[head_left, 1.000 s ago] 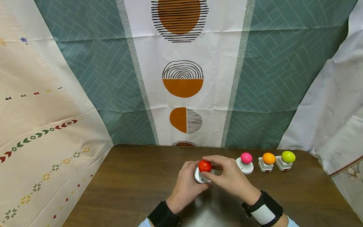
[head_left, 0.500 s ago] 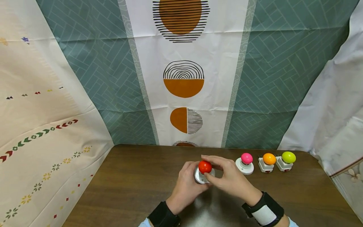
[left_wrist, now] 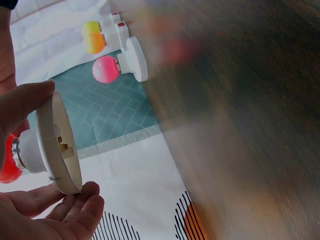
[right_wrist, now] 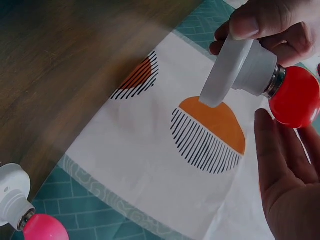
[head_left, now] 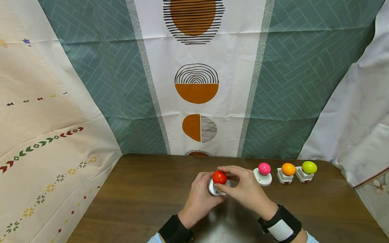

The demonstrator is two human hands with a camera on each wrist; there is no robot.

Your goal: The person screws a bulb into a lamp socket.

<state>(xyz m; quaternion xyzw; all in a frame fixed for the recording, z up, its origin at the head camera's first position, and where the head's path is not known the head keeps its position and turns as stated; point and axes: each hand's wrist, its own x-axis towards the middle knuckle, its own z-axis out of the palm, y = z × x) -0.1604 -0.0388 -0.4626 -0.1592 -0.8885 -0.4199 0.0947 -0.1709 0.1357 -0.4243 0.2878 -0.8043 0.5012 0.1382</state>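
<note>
My left hand (head_left: pixel 198 196) grips the rim of a white round lamp holder (head_left: pixel 214 190), held over the table. A glossy red light bulb (head_left: pixel 219 177) sits in its socket, with a band of metal thread showing in the right wrist view. My right hand (head_left: pixel 248 189) pinches the bulb between thumb and fingers, the thumb at its lower right side in the head view. The holder's hollow underside (left_wrist: pixel 66 145), with small brass contacts, faces the left wrist camera. The right thumb is hidden in the right wrist view.
Right of my hands, a pink bulb (head_left: pixel 264 168) stands in a round white holder (head_left: pixel 262 180). Beyond it are an orange bulb (head_left: pixel 288 169) and a yellow-green bulb (head_left: pixel 309 167) in squarish white holders. Patterned cloth (head_left: pixel 200 98) hangs behind the brown table (head_left: pixel 136 195).
Half a second ago the right thumb was off the red bulb's side, lower by the holder; now it lies against the bulb, as a second ago. The left hand has stayed put.
</note>
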